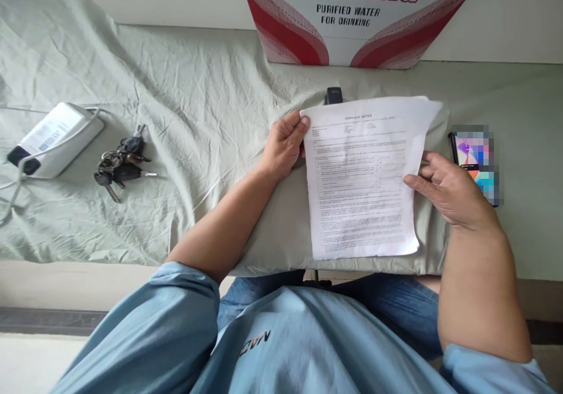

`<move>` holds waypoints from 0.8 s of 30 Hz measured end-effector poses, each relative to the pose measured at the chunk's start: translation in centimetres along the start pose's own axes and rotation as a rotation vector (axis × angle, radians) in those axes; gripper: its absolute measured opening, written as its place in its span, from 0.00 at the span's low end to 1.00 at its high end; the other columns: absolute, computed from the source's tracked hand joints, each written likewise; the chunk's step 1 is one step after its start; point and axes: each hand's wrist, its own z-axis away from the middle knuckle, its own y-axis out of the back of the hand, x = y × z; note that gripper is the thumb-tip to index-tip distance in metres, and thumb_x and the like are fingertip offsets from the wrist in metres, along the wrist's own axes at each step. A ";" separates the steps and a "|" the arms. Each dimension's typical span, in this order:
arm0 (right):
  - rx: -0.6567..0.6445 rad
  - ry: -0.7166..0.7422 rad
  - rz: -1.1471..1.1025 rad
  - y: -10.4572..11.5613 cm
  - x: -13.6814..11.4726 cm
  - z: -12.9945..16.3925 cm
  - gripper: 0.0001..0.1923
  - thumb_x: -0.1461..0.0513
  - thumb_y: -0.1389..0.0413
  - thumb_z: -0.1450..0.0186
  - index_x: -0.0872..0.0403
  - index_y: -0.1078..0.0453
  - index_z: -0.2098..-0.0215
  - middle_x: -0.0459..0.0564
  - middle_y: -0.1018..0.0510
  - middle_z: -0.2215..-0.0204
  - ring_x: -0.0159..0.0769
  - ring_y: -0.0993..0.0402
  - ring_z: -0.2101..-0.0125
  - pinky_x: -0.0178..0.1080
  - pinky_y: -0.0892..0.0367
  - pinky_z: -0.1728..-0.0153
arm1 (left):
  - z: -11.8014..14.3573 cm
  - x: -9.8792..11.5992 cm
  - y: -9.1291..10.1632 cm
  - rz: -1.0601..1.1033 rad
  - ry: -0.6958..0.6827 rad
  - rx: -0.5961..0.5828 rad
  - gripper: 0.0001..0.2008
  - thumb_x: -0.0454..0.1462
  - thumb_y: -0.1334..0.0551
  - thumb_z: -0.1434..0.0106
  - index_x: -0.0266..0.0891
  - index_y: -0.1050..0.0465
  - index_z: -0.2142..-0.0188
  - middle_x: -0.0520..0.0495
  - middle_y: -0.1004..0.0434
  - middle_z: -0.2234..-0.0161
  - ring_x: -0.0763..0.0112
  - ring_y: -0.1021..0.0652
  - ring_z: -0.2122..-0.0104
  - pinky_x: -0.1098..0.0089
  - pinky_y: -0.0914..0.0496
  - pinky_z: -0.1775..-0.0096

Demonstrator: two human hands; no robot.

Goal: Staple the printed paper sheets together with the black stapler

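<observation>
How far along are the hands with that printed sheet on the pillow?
Done: the printed sheet lies face up on the pillow, squarely before the person. In hand: the left hand pinches its top left corner, and the right hand grips its right edge, which curls upward. Left: no fold or crease shows yet. The keys, the white device and the phone lie untouched alongside.

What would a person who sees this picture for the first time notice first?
The eye goes first to the printed paper in the middle, held at its edges by the left hand and the right hand over a pale green cloth. Behind it stands a red and white water carton; a bunch of keys lies far left.
</observation>
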 end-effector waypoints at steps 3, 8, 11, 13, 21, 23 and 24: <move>-0.153 -0.178 -0.017 2.3 -0.8 1.8 0.43 0.34 0.10 0.47 0.45 0.08 0.43 0.51 0.05 0.60 0.52 0.05 0.55 0.55 0.08 0.46 | -1.0 -0.8 0.3 0.055 -0.010 0.081 0.38 0.78 0.26 0.26 0.48 0.21 0.58 0.54 0.31 0.72 0.71 0.26 0.74 0.68 0.34 0.74; -0.078 -0.273 -0.024 3.0 0.1 3.1 0.41 0.39 0.05 0.60 0.49 0.08 0.57 0.55 0.04 0.59 0.56 0.06 0.53 0.59 0.08 0.45 | -2.3 -1.8 0.9 0.108 -0.057 0.153 0.38 0.80 0.27 0.27 0.49 0.20 0.53 0.54 0.34 0.70 0.72 0.27 0.72 0.70 0.35 0.74; 0.198 -0.144 -0.163 1.0 0.7 2.4 0.39 0.44 0.05 0.63 0.49 0.07 0.59 0.52 0.04 0.59 0.56 0.07 0.53 0.66 0.10 0.40 | -2.3 -1.6 0.6 0.080 -0.072 0.186 0.40 0.80 0.25 0.31 0.49 0.22 0.56 0.52 0.31 0.68 0.70 0.27 0.70 0.69 0.33 0.72; 0.456 0.102 -0.253 0.1 0.6 1.4 0.33 0.46 0.06 0.59 0.48 0.09 0.62 0.51 0.06 0.62 0.55 0.08 0.52 0.69 0.12 0.34 | -2.1 -1.1 0.3 0.082 -0.093 0.186 0.39 0.78 0.20 0.35 0.48 0.22 0.58 0.51 0.27 0.66 0.70 0.26 0.68 0.68 0.30 0.69; 0.663 0.803 -0.323 2.3 -2.2 -1.1 0.30 0.36 0.09 0.51 0.43 0.12 0.67 0.47 0.12 0.66 0.58 0.08 0.56 0.77 0.15 0.38 | -1.2 2.8 1.3 0.088 -0.115 -0.089 0.34 0.67 0.09 0.45 0.47 0.14 0.59 0.48 0.13 0.64 0.53 0.08 0.56 0.55 0.10 0.53; 0.653 0.770 -0.308 2.2 -2.3 -0.4 0.32 0.35 0.09 0.54 0.43 0.15 0.71 0.45 0.14 0.69 0.53 0.11 0.61 0.74 0.12 0.40 | -1.1 3.3 2.2 0.052 -0.077 -0.172 0.34 0.63 0.06 0.49 0.45 0.11 0.57 0.45 0.12 0.63 0.47 0.06 0.54 0.51 0.09 0.51; 0.629 0.731 -0.296 2.1 -2.1 0.1 0.34 0.34 0.09 0.56 0.43 0.16 0.71 0.45 0.14 0.69 0.52 0.11 0.62 0.73 0.12 0.41 | -1.1 3.3 2.7 0.025 -0.059 -0.211 0.34 0.60 0.05 0.50 0.44 0.10 0.56 0.44 0.11 0.62 0.45 0.06 0.53 0.50 0.08 0.50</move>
